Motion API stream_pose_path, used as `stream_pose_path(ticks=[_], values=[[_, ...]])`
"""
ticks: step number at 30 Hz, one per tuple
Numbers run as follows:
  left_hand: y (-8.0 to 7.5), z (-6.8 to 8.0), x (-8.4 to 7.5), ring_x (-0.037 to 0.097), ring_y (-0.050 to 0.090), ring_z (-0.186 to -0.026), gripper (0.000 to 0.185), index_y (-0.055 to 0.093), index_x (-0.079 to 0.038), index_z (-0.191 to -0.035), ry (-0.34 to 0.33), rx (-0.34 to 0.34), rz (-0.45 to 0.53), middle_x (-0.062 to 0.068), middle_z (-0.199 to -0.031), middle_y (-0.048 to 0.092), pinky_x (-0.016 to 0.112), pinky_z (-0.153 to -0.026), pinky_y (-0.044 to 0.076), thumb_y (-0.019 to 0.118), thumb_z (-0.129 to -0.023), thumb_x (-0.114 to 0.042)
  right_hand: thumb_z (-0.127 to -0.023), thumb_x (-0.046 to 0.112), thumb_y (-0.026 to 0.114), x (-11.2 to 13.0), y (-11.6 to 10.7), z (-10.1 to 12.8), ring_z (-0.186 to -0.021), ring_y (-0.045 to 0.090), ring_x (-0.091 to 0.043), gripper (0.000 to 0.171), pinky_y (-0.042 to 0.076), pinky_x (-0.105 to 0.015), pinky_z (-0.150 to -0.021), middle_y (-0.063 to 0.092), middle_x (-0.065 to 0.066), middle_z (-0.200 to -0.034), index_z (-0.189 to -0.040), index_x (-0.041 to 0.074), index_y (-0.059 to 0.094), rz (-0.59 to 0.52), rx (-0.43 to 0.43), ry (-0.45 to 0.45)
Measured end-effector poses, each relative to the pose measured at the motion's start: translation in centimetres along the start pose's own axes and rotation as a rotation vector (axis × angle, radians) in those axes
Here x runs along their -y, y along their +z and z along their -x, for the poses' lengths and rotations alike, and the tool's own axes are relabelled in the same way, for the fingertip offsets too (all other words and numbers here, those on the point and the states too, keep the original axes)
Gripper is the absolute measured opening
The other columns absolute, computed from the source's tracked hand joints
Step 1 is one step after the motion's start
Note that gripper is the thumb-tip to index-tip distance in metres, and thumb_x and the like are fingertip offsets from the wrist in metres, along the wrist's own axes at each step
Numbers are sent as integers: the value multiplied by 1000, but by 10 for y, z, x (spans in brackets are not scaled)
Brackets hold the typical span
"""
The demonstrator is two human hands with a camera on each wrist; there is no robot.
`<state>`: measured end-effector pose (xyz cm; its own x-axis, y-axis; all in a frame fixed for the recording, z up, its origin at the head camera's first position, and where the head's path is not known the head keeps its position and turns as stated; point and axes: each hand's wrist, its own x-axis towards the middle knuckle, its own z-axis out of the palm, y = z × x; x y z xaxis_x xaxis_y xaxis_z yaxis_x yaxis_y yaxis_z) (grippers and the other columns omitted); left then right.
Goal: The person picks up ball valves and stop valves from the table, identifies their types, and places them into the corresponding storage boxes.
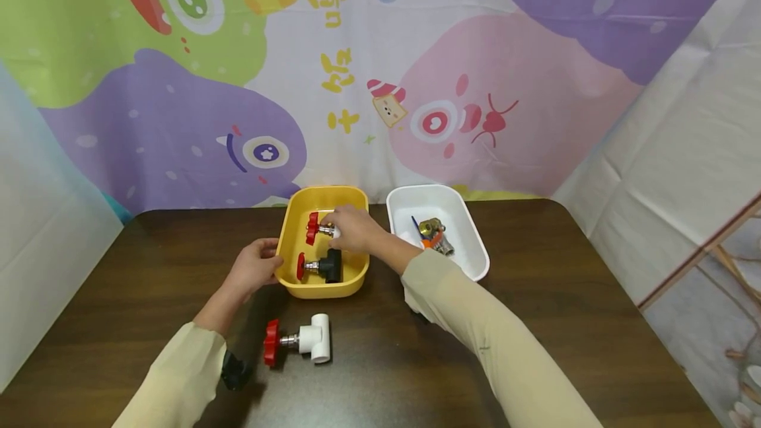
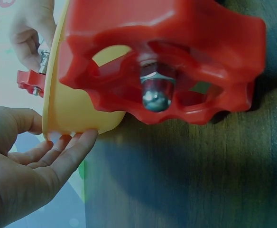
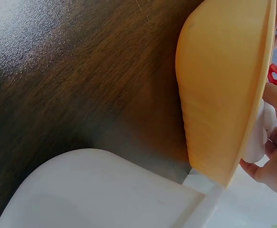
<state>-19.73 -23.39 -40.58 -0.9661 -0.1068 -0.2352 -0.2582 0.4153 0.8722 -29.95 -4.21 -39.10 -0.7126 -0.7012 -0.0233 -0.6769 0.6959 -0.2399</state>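
Note:
My left hand point(image 1: 252, 271) holds the left rim of a yellow plastic bin point(image 1: 321, 292); in the left wrist view its thumb is at the rim and its fingertips touch the outer wall. Inside the bin, my right hand point(image 1: 357, 230) grips the white tee end of a stop valve with a red handwheel point(image 1: 312, 228), partly hidden by the fingers. A black stop valve point(image 1: 330, 265), also red-wheeled, lies in the bin nearer me. On the table in front lies another white stop valve point(image 1: 320, 339), whose red handwheel point(image 2: 214, 52) looms large in the left wrist view.
Right of the yellow bin stands a white bin point(image 1: 478, 253) with a brass fitting point(image 1: 431, 226), a metal piece and orange and blue parts in it. Both bins are near the back edge of the dark wooden table point(image 1: 535, 322), before a printed cloth backdrop point(image 1: 345, 157).

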Motion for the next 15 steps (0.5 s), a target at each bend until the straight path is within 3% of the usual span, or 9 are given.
stream_pose_path(ticks=[15], values=[[0, -1, 1, 40, 57, -105, 50, 31, 8, -139, -7, -9, -8, 30, -126, 44, 38, -76, 58, 45, -93, -5, -87, 29, 63, -3, 8, -5, -120, 47, -22, 43, 42, -41, -97, 57, -3, -127, -128, 19, 57, 41, 10, 16]])
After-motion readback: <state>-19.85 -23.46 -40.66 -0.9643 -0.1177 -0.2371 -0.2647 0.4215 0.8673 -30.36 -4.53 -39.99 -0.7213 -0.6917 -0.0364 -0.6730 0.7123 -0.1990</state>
